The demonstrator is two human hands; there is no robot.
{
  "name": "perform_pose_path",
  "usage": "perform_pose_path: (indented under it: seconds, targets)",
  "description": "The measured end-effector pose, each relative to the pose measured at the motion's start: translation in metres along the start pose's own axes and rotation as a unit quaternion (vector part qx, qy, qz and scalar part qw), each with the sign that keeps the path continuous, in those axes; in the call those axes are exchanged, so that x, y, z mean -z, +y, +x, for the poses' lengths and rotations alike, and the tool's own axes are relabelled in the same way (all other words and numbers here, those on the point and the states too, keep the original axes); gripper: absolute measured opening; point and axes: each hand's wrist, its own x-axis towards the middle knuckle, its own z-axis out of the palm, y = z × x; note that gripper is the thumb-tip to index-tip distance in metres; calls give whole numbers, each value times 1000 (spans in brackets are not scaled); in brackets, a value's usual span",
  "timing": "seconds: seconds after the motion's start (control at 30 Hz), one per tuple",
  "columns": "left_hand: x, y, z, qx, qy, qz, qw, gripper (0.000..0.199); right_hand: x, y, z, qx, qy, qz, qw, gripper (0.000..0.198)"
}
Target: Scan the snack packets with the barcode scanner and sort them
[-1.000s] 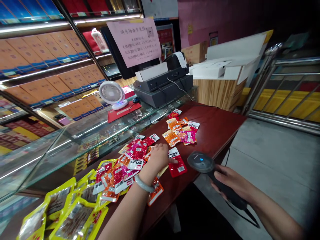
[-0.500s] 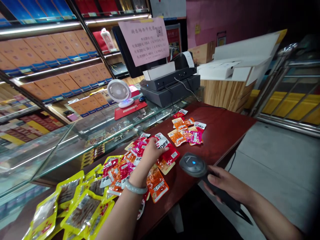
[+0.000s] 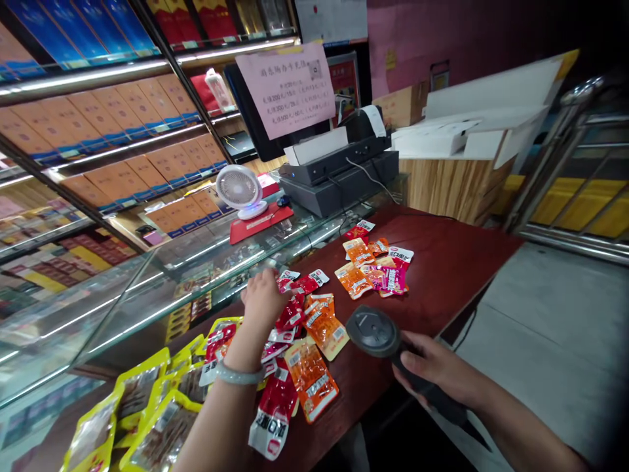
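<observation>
Centre of frame: our left hand lies over the upper edge of the heap of red packets, fingers bent; whether it pinches one we cannot tell, the fingertips being hidden. Lower right: our right hand is wrapped round the handle of the barcode scanner, its head near the orange packet at lower centre.

Hazards, as we judge: slick packets overlap loosely, so a drag by the fingers could send several sliding into the smaller group right of centre. Our left forearm, low over the heap, could nudge packets off the table's near edge.

Materials: red and orange pouches flat, crinkled, glossy; yellow pouches, lower left, show brown strips through clear windows. Tabletop dark red, smooth. Scanner dark, rounded head. Bracelet pale, polished.
</observation>
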Motion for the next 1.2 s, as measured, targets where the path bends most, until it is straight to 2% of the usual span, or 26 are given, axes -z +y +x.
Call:
perform_pose_path:
  seconds: [0.07, 0.17, 0.2, 0.33, 0.47, 0.57, 0.63, 0.73, 0.8, 0.87, 1.0, 1.03, 1.2]
  targets:
    - [-9, 22, 9, -55, -2, -14, 998, 56, 5, 2, -1, 3, 13, -4, 1000, 62]
    - [-35, 66, 25, -147, -50, -35, 987, 59, 12, 3, -6, -4, 42, -17, 999, 63]
    - [-43, 79, 31, -158, -71, -36, 984, 61, 15, 3, -8, -10, 52, -21, 998, 64]
    - [-66, 120, 50, -145, -159, -27, 976, 78, 21, 1, -18, -29, 76, -27, 996, 67]
    - [-71, 138, 58, -152, -180, -36, 971, 82, 24, -2, -23, -37, 93, -32, 994, 66]
    - [-71, 139, 62, -144, -206, -39, 967, 79, 26, -2, -23, -39, 100, -33, 994, 67]
    - [-71, 132, 66, -120, -219, -94, 964, 75, 26, -2, -22, -38, 100, -34, 994, 67]
    - [-69, 113, 66, -100, -218, -237, 942, 45, 25, -2, -19, -34, 103, -36, 993, 64]
    - [-66, 98, 60, -104, -228, -292, 923, 26, 22, -3, -15, -29, 98, -34, 994, 62]
    - [-63, 85, 50, -102, -241, -339, 904, 25, 18, -5, -10, -20, 85, -29, 996, 60]
    - [-53, 69, 25, -50, -249, -510, 822, 29, 5, -11, 9, 9, 47, -11, 999, 58]
    - [-51, 66, 19, -42, -245, -533, 809, 29, 1, -12, 15, 15, 40, -4, 999, 58]
    - [-44, 61, 3, -64, -209, -545, 809, 26, -12, -13, 36, 17, 30, 16, 999, 56]
